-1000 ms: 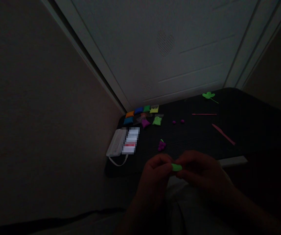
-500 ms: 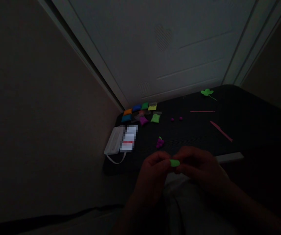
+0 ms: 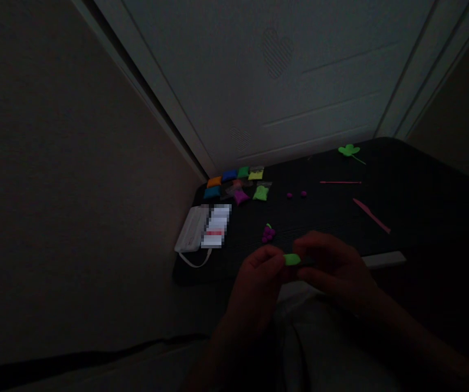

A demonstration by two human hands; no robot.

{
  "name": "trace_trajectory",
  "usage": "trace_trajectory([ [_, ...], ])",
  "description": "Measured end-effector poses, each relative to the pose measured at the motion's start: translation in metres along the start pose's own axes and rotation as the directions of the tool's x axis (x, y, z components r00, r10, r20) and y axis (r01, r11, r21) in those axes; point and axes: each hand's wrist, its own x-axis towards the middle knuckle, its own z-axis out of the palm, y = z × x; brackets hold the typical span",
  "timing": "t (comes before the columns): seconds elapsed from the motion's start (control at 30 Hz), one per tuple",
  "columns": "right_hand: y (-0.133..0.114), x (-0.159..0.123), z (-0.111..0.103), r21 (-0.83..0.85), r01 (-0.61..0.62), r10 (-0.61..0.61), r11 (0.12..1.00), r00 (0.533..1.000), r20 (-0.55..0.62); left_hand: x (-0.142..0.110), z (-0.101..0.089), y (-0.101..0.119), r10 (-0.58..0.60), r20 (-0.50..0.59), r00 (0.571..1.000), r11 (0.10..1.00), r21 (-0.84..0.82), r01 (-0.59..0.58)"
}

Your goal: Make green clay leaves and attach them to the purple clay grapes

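Between the thumb and fingers of my left hand (image 3: 259, 280) is a flattened piece of bright green modelling clay (image 3: 292, 259). My right hand (image 3: 336, 267) is beside the clay's right end, its thumb and fingers parted around a gap. Whether a right fingertip touches the clay is hard to make out in the dim light. Just beyond my hands a small purple clay grape bunch (image 3: 267, 234) with a green tip lies on the dark table (image 3: 234, 267). Two small purple clay balls (image 3: 303, 194) lie farther back.
Several bags of coloured clay (image 3: 261, 193) lie at the back left. Nearer are a white power bank (image 3: 192, 228) with a cable and a blurred-out phone (image 3: 217, 226). To the right are a thin pink stick (image 3: 340, 182), a pink clay knife (image 3: 371, 215) and a green clay clover (image 3: 349, 150).
My right fingers have spread apart from the green clay's right end. The clay shows a more pointed right tip and has risen slightly in view with my hands.
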Motion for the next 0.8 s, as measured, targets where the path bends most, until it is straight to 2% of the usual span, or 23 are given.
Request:
trace_trajectory([
  [0.17, 0.001, 0.004, -0.002, -0.144, 0.093, -0.094, 0.985, 0.996, -0.003, 0.002, -0.003, -0.003, 0.004, 0.042, 0.999, 1.000, 0.019, -0.005],
  [0.23, -0.001, 0.004, -0.002, -0.186, 0.084, -0.090, 0.979, 0.996, -0.024, 0.001, -0.003, -0.004, 0.025, 0.011, 1.000, 0.994, 0.104, -0.026],
  [0.3, -0.002, 0.004, -0.002, -0.220, 0.059, -0.076, 0.974, 0.995, -0.071, -0.002, -0.002, -0.004, 0.129, -0.055, 0.990, 0.963, 0.245, -0.112],
  [0.33, -0.003, 0.004, -0.001, -0.231, 0.049, -0.072, 0.972, 0.993, -0.094, -0.004, -0.001, -0.004, 0.222, -0.085, 0.971, 0.926, 0.330, -0.183],
  [0.4, -0.004, 0.003, 0.000, -0.247, 0.045, -0.076, 0.968, 0.990, -0.118, -0.008, 0.001, -0.004, 0.433, -0.102, 0.896, 0.801, 0.500, -0.330],
  [0.47, -0.004, 0.002, 0.001, -0.258, 0.050, -0.082, 0.965, 0.990, -0.117, -0.010, 0.002, -0.003, 0.590, -0.057, 0.806, 0.649, 0.627, -0.431],
  [0.5, -0.005, 0.002, 0.002, -0.264, 0.054, -0.087, 0.963, 0.990, -0.114, -0.010, 0.002, -0.003, 0.631, -0.028, 0.775, 0.585, 0.673, -0.452],
  [0.67, -0.008, 0.000, 0.004, -0.304, 0.118, -0.156, 0.945, 0.982, -0.103, -0.008, -0.005, -0.003, 0.695, 0.146, 0.704, 0.355, 0.782, -0.513],
  [0.8, -0.011, 0.001, 0.005, -0.318, 0.177, -0.218, 0.931, 0.971, -0.098, -0.008, -0.010, -0.004, 0.719, 0.236, 0.653, 0.257, 0.784, -0.566],
])
